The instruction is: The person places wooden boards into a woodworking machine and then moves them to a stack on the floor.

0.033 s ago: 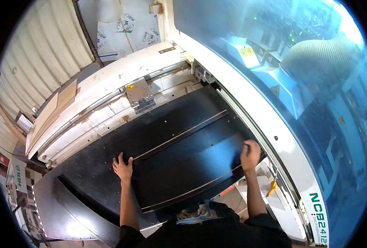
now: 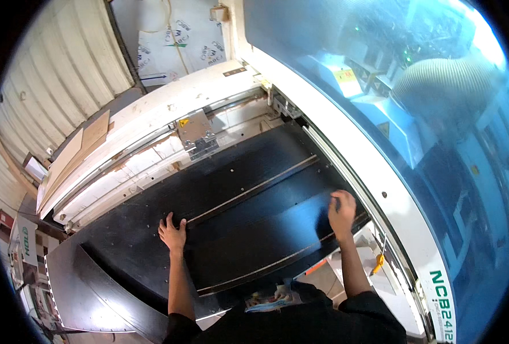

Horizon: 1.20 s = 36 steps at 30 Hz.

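Note:
A dark, glossy flat panel (image 2: 254, 229) with thin pale edges lies on the black machine table (image 2: 145, 212). At its left end is my left hand (image 2: 173, 232), fingers spread over the tabletop and thumb beside the panel's far left corner. Toward the panel's right end is my right hand (image 2: 342, 217), its fingers loosely curled with nothing visible in them. Whether that hand touches the panel or hovers just above it I cannot tell.
Along the right runs the machine's white frame (image 2: 375, 178) with a blue see-through cover (image 2: 346, 34). A metal clamp block (image 2: 196, 132) sits on the far rail. A yellow-handled tool (image 2: 377, 264) hangs by the right rail. Brown boards (image 2: 88, 140) lie at the far left.
My right hand has shifted slightly left and its fingers have turned inward. My left hand stays at the panel's left end. The whole view has moved a little.

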{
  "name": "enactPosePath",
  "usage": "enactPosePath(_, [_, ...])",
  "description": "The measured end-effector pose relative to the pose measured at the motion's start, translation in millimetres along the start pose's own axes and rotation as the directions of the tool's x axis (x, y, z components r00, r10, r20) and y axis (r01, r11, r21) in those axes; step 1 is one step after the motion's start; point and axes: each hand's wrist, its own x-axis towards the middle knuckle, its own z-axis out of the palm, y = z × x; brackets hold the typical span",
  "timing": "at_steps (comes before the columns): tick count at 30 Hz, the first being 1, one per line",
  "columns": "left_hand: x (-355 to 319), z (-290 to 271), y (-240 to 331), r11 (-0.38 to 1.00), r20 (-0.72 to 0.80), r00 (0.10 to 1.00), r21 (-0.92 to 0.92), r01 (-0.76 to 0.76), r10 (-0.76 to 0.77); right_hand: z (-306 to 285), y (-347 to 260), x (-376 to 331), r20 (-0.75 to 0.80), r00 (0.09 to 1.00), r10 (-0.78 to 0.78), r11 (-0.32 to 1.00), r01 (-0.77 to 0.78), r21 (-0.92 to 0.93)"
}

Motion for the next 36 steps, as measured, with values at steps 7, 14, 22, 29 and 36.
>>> enactPosePath(7, [-10, -4, 8, 0.996, -0.088, 0.992, -0.028, 0.090, -0.093, 133, 1, 109, 0.260, 0.965, -0.009, 1.000, 0.015, -0.021])
enactPosePath(14, [-26, -21, 23, 0.978, -0.037, 0.983, -0.111, 0.175, -0.180, 187, 39, 142, 0.531, 0.833, 0.154, 0.982, -0.068, -0.178])
enactPosePath(22, [-33, -69, -43, 0.943, 0.028, 0.969, -0.226, 0.245, -0.245, 142, 2, 146, 0.693, 0.543, 0.474, 0.877, -0.219, -0.427])
enactPosePath(29, [-107, -170, -62, 0.888, -0.184, 0.922, -0.383, 0.253, -0.342, 91, -14, 85, 0.744, 0.577, 0.336, 0.873, -0.488, -0.016])
enactPosePath(36, [-181, -204, -141, 0.838, -0.340, 0.771, -0.318, 0.444, -0.538, 57, -55, -1, 0.767, 0.574, 0.286, 0.757, -0.626, 0.186])
